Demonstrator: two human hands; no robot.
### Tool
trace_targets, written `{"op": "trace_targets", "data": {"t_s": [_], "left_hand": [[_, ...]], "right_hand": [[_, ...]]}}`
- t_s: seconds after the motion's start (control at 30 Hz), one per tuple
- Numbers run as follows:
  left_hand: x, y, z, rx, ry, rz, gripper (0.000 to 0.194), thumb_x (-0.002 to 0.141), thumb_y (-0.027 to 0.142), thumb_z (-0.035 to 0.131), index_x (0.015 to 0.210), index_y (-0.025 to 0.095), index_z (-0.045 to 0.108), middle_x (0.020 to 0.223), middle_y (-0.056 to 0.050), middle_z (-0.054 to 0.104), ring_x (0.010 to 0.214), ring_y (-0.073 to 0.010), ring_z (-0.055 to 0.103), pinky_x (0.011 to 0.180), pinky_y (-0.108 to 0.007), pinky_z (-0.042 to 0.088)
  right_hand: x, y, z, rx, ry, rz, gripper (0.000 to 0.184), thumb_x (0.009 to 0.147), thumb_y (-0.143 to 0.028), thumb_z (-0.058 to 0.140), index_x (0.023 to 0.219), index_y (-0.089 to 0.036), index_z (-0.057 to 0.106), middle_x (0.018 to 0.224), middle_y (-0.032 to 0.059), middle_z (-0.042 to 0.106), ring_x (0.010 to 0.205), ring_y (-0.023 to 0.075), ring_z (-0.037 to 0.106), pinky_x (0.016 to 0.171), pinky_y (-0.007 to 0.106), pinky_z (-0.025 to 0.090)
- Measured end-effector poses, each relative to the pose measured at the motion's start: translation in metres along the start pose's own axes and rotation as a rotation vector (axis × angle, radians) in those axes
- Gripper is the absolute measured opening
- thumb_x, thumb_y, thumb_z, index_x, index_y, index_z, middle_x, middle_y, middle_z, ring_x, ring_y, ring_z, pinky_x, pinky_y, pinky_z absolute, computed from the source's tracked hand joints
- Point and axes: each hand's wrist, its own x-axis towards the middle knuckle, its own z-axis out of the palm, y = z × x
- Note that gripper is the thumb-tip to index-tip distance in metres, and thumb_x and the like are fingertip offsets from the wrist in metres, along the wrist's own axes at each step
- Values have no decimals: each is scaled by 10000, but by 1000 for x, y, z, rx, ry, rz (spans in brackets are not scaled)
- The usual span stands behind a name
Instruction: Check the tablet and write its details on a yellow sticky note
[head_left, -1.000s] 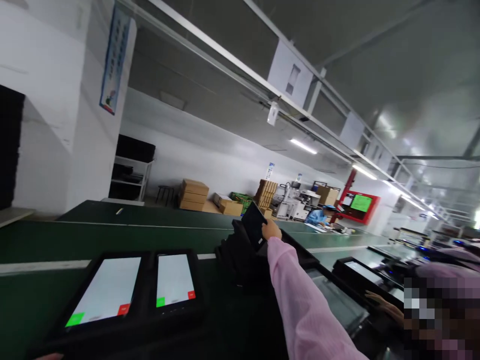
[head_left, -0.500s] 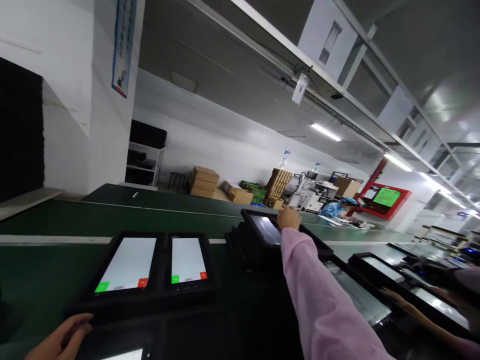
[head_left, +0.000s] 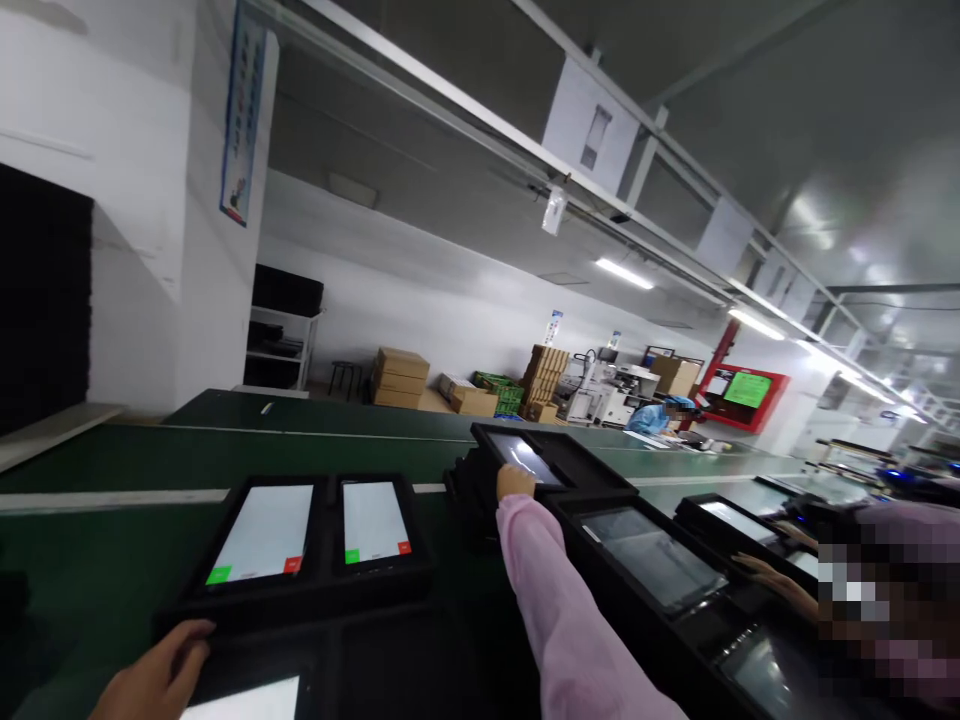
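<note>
Your right arm, in a pink sleeve (head_left: 559,600), stretches forward and up the frame. Your right hand (head_left: 515,483) rests at the near edge of a black tray (head_left: 592,470) that sits on a dark stack on the green bench (head_left: 112,470). The fingers curl over the tray's rim; you can't tell how firmly they grip.

Half a second ago this hand was farther out, over the far side of the tray; it has drawn back to the near edge. A second ago it held a dark tablet (head_left: 529,458) tilted up; that tablet now lies flat in the tray, just beyond your fingertips.

Your left hand (head_left: 154,680) is low at the frame's bottom, fingers loosely spread, touching the corner of the near tray (head_left: 300,590) that holds two lit tablets. It has come further into view.
</note>
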Motion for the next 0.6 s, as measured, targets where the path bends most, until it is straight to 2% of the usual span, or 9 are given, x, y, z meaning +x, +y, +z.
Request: {"op": "trace_targets", "data": {"t_s": [0.1,0.2,0.27,0.33,0.43,0.53,0.6], "left_hand": [[-12,31,-18,16,-95,-64,347,867,438,435,1064,287,678,972,-1,756,914,-241,696,756,-309,487],[-23,58,-30,-8,-83,-66,324,843,383,449,1032,260,682,946,-21,750,885,-244,681,741,-313,456],[-30,69,-32,-72,-32,-40,303,811,343,468,984,235,692,927,-39,750,874,-254,674,756,-324,442],[-36,75,-31,-117,2,-24,280,786,308,487,946,228,701,902,-46,749,864,-261,666,771,-336,431],[-40,78,-25,-132,-12,-51,270,784,292,501,944,236,711,851,-33,734,831,-243,654,767,-331,434],[-39,79,-20,-205,-25,-92,265,786,272,512,944,218,717,854,-40,732,849,-232,658,805,-327,468],[-36,75,-22,-290,-33,-136,315,802,257,504,1037,199,706,990,-58,743,956,-217,669,885,-314,489]], "right_hand": [[-4,0,-4,-8,21,-18,197,976,-249,602,1095,-98,644,1069,104,664,995,228,640,894,415,515],[-25,-12,-8,30,34,-125,228,969,-122,496,1129,-38,635,1172,202,634,1121,304,595,973,477,434],[-55,-22,-9,93,4,-248,284,959,-111,470,1184,-31,623,1236,231,612,1178,335,568,1016,489,389],[-98,-29,-13,172,-77,-391,315,974,-185,496,1253,-89,607,1275,182,617,1184,299,582,1016,422,414],[-183,-23,-28,375,-278,-643,324,983,-304,534,1280,-195,606,1270,72,651,1140,199,626,973,291,480],[-276,-2,-50,700,-541,-906,323,985,-319,524,1274,-213,623,1264,49,665,1155,201,633,1037,329,489],[-329,14,-59,775,-629,-1008,332,995,-307,497,1292,-225,620,1288,48,655,1182,215,624,1047,369,505]]}}
